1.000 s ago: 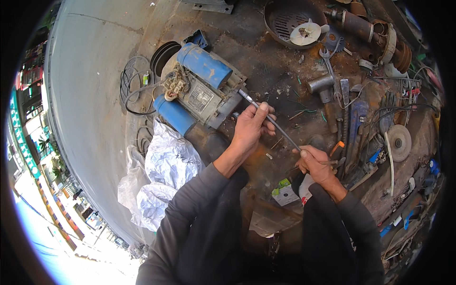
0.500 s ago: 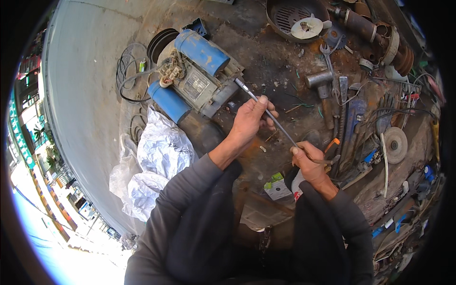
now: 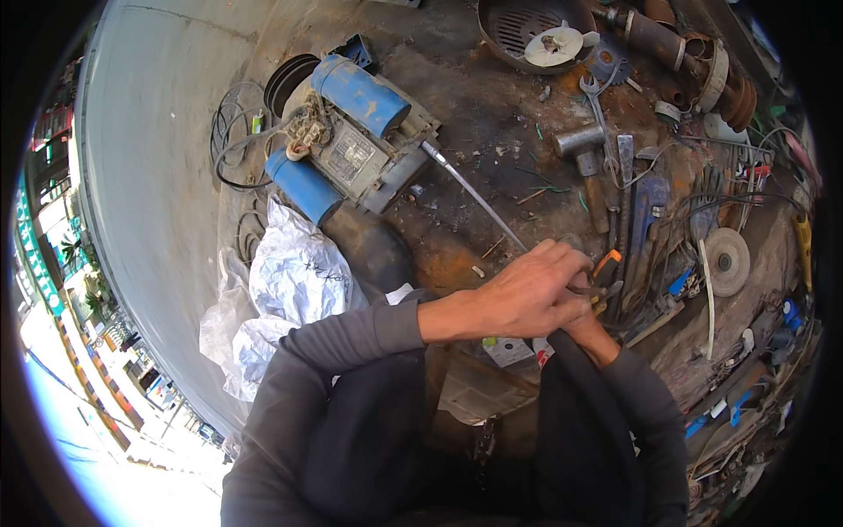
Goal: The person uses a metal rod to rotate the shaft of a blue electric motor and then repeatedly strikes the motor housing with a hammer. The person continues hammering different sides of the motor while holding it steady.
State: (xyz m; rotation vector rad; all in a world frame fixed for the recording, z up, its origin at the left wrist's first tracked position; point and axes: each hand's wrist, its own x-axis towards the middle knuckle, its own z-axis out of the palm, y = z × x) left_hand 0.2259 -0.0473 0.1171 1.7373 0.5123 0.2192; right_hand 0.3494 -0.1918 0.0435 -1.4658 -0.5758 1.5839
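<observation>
An electric motor [image 3: 356, 156] with a grey body and two blue cylinders [image 3: 362, 95] on it lies on the dirty floor ahead of me. From its near right corner a long, thin steel socket wrench [image 3: 474, 197] slants back toward me, its socket end against the motor. My left hand [image 3: 527, 292] reaches across to the wrench's near end, fingers curled round it. Right beside and partly under it, my right hand [image 3: 587, 323] is closed at the same end. The left hand hides most of the right hand's fingers and the wrench's handle.
A hammer [image 3: 580, 140], an open-end spanner [image 3: 595, 104], a blue pipe wrench [image 3: 648, 200] and a round grinding disc [image 3: 727, 263] lie to the right. A rusty pan [image 3: 496, 31] stands at the back. White plastic sacks [image 3: 294, 272] lie left of my legs.
My left hand has slid from the middle of the wrench's shaft down to the near end, over my right hand. The wrench's socket end still meets the motor's corner.
</observation>
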